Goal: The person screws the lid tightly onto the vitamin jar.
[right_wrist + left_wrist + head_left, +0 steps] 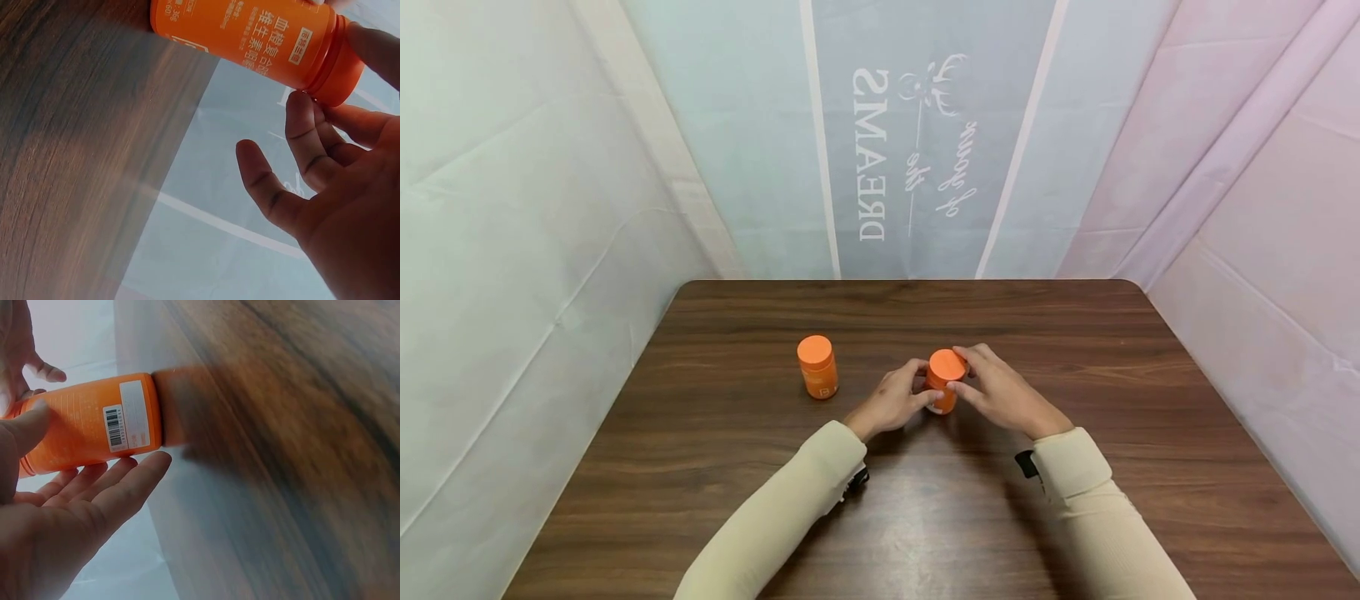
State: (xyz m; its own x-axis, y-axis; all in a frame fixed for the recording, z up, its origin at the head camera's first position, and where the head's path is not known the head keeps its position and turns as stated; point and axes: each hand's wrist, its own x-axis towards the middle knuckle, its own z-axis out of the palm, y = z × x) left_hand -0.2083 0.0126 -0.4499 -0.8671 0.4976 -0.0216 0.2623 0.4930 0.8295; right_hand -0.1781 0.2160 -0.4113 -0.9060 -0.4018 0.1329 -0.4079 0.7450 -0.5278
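An orange bottle with an orange screw cap stands upright on the dark wooden table. My left hand holds the bottle's body, its thumb on the near side and its fingers around the other. At the top, my right hand pinches the cap between thumb and fingers. The cap sits on the bottle's neck. A barcode label shows low on the bottle in the left wrist view. White printing covers its side in the right wrist view, where some fingers of the right hand hang off the bottle.
A second orange bottle, capped and upright, stands to the left of both hands. The wooden table has rounded far corners. Behind it hangs a pale cloth with white lettering, and light fabric walls enclose both sides.
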